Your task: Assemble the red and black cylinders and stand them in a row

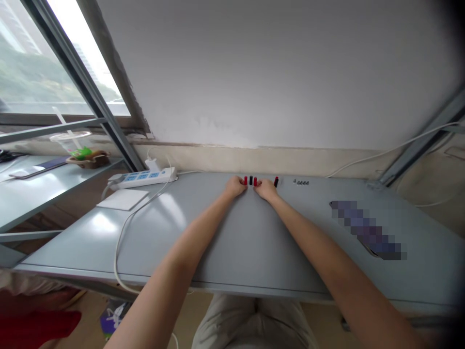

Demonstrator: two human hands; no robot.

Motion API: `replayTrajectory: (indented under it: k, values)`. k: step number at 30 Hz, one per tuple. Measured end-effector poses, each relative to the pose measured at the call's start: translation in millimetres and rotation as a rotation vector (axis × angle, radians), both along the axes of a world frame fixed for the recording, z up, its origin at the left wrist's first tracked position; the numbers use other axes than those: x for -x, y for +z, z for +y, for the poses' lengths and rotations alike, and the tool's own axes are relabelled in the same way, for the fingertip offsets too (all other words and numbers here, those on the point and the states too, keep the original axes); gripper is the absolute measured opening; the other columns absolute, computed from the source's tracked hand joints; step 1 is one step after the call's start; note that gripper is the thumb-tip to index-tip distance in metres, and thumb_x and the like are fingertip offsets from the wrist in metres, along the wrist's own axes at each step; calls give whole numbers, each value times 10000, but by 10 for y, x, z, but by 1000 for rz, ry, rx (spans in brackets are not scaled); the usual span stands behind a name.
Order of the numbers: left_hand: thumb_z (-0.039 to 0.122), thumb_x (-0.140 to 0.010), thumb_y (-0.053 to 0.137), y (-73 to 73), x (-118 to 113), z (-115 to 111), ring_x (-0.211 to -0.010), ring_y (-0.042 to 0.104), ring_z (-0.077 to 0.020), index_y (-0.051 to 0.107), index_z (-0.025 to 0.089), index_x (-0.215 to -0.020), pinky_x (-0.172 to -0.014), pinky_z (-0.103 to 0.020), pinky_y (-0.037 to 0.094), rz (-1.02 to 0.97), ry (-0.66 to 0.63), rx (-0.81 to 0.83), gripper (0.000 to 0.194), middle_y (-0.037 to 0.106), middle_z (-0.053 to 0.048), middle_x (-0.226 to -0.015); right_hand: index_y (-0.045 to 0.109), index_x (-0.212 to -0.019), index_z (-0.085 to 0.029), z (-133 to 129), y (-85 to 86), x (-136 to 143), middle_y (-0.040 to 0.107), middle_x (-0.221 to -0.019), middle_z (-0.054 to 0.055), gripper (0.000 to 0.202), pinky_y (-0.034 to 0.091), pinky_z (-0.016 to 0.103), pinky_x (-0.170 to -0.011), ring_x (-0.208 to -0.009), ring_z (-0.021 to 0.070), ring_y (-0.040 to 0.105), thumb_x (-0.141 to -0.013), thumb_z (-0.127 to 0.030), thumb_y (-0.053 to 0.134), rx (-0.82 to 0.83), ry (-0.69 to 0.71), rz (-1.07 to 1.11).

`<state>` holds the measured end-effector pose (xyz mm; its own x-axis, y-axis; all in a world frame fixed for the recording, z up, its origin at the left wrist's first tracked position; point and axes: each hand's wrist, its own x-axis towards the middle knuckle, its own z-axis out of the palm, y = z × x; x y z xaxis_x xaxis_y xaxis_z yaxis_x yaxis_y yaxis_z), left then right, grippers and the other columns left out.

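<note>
Left hand point(236, 186), fingers curled, touches 1 red piece point(245, 180); right hand point(266, 189), loosely curled, touches another point(255, 181); between them, 1 black piece point(251, 180).

Landmark: power strip point(145, 178). Well right of it, left hand point(236, 186) and right hand point(267, 189): fingertips too small/turned away, grip on left red piece point(245, 181) and right red piece point(255, 182) can't be confirmed. Further right, red-and-black piece point(276, 182): lower end hidden by right hand. Beyond, small metal bits point(301, 182) too tiny to identify. Far right and nearer the camera, long item point(366, 230) pixelated, surface unreadable. Left of strip: cup point(70, 140) soft, contents unclear; window point(109, 72) cut by frame. Below strip: red cloth point(36, 329) cropped; purple package point(108, 324) partly covered, print illegible. Both forearms run off bottom edge.
</note>
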<state>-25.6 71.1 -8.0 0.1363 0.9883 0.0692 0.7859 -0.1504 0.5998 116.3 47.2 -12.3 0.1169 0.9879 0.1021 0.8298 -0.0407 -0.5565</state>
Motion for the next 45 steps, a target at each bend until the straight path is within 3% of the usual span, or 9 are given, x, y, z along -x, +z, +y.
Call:
replayTrajectory:
  k: [9,13,17,19,22,25,31,37,45]
  values:
    - [272,-690,594,5,18,-1,-706,588,-167,622,154,-715,-648,-263,421,40,-30,17,124,649,-69,-749,613,-780,-184,14,-25,1,666,-861,80,77,442,279,-722,-822,188,606,-722,-202,566,-32,-15,6]
    - [279,-685,620,38,35,-21,-782,607,-180,641,148,-839,-689,-260,437,56,-27,49,204,668,-89,-854,617,-769,-182,11,-20,8,666,-857,85,69,441,277,-723,-823,190,606,-725,-208,571,-34,-12,-3]
    - [290,-643,675,201,90,-137,-879,604,-219,615,139,-991,-737,-275,443,145,-9,48,384,662,-119,-959,616,-801,-181,31,-36,17,665,-872,82,89,443,274,-721,-824,185,605,-730,-207,569,-23,-29,1]
    - [275,-658,663,329,105,-240,-904,600,-230,639,148,-918,-759,-278,436,244,-42,22,291,663,-121,-953,616,-807,-177,44,-46,25,664,-881,87,96,443,281,-730,-836,192,605,-729,-196,563,-22,-26,-8]
    - [249,-671,648,508,83,-423,-848,613,-248,664,137,-787,-744,-294,435,365,-191,17,162,667,-124,-847,620,-825,-167,32,-43,20,659,-915,98,122,438,290,-759,-872,204,602,-725,-166,551,-29,-6,-38]
    - [253,-697,627,589,8,-599,-829,614,-252,669,144,-787,-729,-301,437,439,-331,20,148,665,-118,-843,620,-898,-166,-67,-6,-59,654,-958,97,190,430,286,-785,-915,206,593,-717,-154,565,-57,28,-90]
    - [273,-790,520,439,-257,-792,-945,589,-237,573,171,-1108,-824,-302,421,340,-511,-114,338,648,-109,-986,632,-935,-171,-498,79,-514,666,-913,92,190,418,281,-787,-885,204,599,-765,-172,546,-106,85,-201]
    - [199,-807,450,257,-608,-774,-1035,552,-265,387,127,-1294,-875,-347,405,291,-442,-206,496,617,-157,-1061,642,-962,-152,-710,39,-912,637,-1014,122,215,403,309,-856,-986,219,569,-803,-183,500,-145,-26,-311]
    - [180,-818,409,187,-834,-700,-1085,508,-266,174,58,-1408,-908,-350,383,315,-356,-280,646,553,-197,-1173,650,-1033,-176,-715,-27,-881,608,-1117,109,263,391,349,-917,-1080,240,525,-817,-233,511,-129,-23,-296]
